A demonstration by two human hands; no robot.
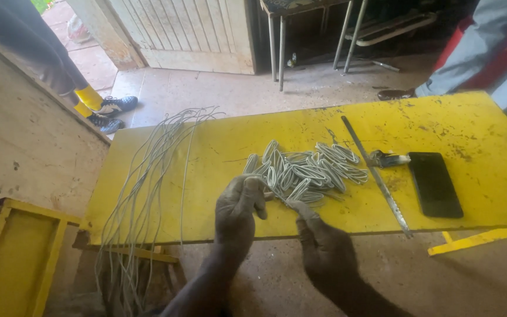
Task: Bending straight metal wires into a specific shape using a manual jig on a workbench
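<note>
A pile of bent grey wire loops lies in the middle of a yellow table. My left hand hovers over the table's near edge, fingers curled around one end of a wire loop. My right hand is just right of it, below the table edge, thumb and finger pinching the same loop's other end at the pile's near side. A bundle of long straight grey wires drapes over the table's left end and hangs toward the floor.
A long metal bar lies diagonally right of the pile, with a small metal tool and a black phone beside it. A yellow wooden frame leans at lower left. Another person's feet stand at upper left; another person is at upper right.
</note>
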